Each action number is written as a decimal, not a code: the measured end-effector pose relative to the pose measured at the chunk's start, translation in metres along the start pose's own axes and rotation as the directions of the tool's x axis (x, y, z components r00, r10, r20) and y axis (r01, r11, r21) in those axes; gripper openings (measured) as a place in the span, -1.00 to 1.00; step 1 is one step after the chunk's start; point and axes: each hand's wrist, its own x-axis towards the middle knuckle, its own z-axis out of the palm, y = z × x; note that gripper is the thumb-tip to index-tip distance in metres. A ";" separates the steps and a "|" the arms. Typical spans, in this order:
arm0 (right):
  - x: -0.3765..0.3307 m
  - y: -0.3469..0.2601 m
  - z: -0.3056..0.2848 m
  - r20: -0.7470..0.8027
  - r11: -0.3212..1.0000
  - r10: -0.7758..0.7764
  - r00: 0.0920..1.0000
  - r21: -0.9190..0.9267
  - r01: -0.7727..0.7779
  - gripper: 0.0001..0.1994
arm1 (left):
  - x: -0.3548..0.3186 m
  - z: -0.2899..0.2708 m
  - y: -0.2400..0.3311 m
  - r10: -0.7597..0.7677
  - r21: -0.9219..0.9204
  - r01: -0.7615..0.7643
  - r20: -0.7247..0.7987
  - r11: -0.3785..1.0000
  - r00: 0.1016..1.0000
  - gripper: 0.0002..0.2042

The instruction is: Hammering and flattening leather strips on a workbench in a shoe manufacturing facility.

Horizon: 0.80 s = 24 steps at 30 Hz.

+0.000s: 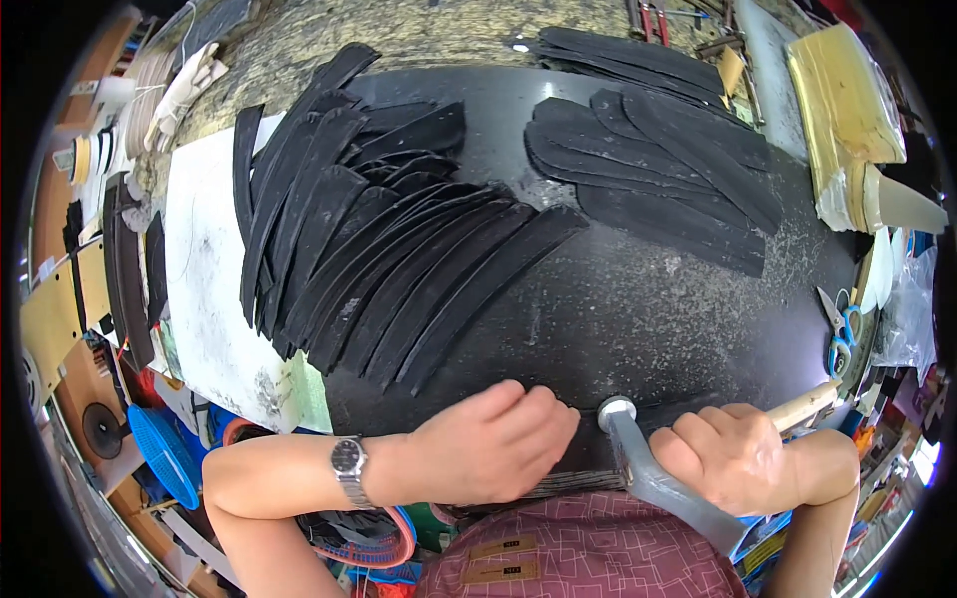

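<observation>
Right hand point(736, 456) fingers grip a hammer point(648, 468); left hand point(488, 446) fingers curl onto a black strip point(583, 460) beside its head.

two hands point(488, 444), one hammer point(658, 468), one wristwatch point(348, 460), one pair of blue-handled scissors point(839, 334), two fanned groups of black leather strips point(399, 259), too overlapped to count singly, one blue mesh paddle point(164, 453)

Grey-headed hammer point(648, 468), wooden handle, head down on black strip point(588, 460) at table's near edge.
</observation>
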 end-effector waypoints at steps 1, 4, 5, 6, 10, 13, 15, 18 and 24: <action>0.003 0.000 -0.002 0.004 1.000 -0.001 1.000 -0.003 0.001 -0.74 | -0.002 -0.001 0.000 -0.001 0.000 0.001 -0.005 1.000 1.000 -0.65; 0.014 0.001 -0.004 -0.098 0.999 -0.012 0.995 0.046 0.017 -0.74 | -0.008 0.003 0.002 0.100 0.218 -0.093 -0.019 0.971 0.995 -0.70; 0.015 -0.002 -0.001 -0.061 1.000 -0.024 0.998 0.018 0.025 -0.74 | -0.011 0.002 0.001 0.093 0.222 -0.085 -0.024 0.971 0.995 -0.70; 0.017 -0.004 0.000 -0.023 0.999 -0.033 0.999 -0.011 0.033 -0.74 | -0.014 0.002 -0.001 0.050 0.145 -0.042 -0.051 0.988 0.997 -0.70; 0.031 -0.001 -0.005 -0.083 0.998 -0.053 0.995 0.031 0.056 -0.74 | -0.021 -0.003 0.001 0.022 0.178 -0.013 -0.048 0.984 0.999 -0.72; 0.034 -0.006 -0.005 -0.004 0.996 -0.080 0.997 -0.030 0.079 -0.72 | -0.026 -0.001 0.002 -0.022 0.154 0.037 -0.095 0.987 0.995 -0.73; 0.041 -0.002 -0.010 -0.023 0.998 -0.065 0.998 0.007 0.065 -0.72 | -0.032 0.005 0.004 -0.096 0.074 0.107 -0.140 0.992 0.986 -0.73; 0.044 -0.008 -0.010 0.047 0.996 -0.088 0.995 -0.025 0.089 -0.71 | -0.032 0.005 0.009 -0.061 0.142 0.085 -0.170 0.986 0.984 -0.69; 0.045 -0.008 -0.007 0.022 0.997 -0.026 0.999 0.068 0.024 -0.70 | -0.030 0.005 0.019 -0.048 0.146 0.077 -0.194 0.986 0.980 -0.70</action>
